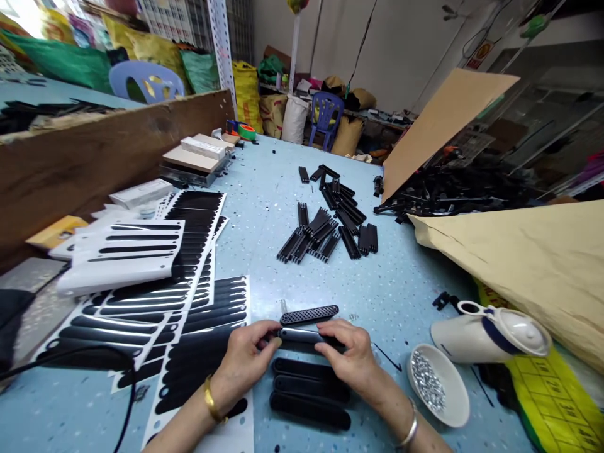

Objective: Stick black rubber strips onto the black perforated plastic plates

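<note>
My left hand [248,352] pinches the left end of a long black plastic strip [299,338] with rounded ends, near the table's front. On the strip's right end, the fingers of my right hand [352,352] are closed. Just beyond it lies another black strip [309,315] with a perforated face. Three smooth black strips [309,384] lie in a stack of rows just below my hands. To the left, white sheets carry rows of black rounded stickers [202,355]. A white bowl of small silvery metal pieces [429,380] stands right of my right hand.
Several black plastic pieces [325,233] lie scattered mid-table. A white lidded mug [486,333] rests by brown paper [528,251] on the right. Boxes [201,154] and a wooden board [127,138] line the left. A black cable [129,390] crosses the front left; a hex key [387,357] lies right.
</note>
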Demonstrator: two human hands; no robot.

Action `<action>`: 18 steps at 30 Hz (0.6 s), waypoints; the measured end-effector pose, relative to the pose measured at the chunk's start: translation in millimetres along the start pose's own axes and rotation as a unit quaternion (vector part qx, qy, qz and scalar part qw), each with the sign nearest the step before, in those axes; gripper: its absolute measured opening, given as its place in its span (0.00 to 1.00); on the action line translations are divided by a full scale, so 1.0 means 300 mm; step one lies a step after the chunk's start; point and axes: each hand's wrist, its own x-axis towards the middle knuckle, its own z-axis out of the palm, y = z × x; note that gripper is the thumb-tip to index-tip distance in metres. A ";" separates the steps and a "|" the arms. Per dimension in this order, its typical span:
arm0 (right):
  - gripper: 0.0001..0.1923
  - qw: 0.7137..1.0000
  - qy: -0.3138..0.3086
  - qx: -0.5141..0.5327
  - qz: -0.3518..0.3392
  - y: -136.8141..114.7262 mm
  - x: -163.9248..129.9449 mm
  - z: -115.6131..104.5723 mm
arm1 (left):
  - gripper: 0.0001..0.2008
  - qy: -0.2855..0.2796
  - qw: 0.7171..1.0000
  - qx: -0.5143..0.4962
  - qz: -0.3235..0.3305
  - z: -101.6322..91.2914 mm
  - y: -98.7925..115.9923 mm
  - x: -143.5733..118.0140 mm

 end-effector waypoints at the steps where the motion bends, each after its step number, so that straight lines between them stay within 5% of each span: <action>1: 0.08 1.000 -0.002 0.000 0.000 0.000 -0.001 0.000 | 0.11 0.000 1.000 0.000 0.000 0.000 -0.001 -0.001; 18: 0.07 1.000 -0.015 -0.020 -0.007 -0.003 0.000 0.009 | 0.09 0.006 1.000 0.007 0.018 0.009 -0.016 -0.004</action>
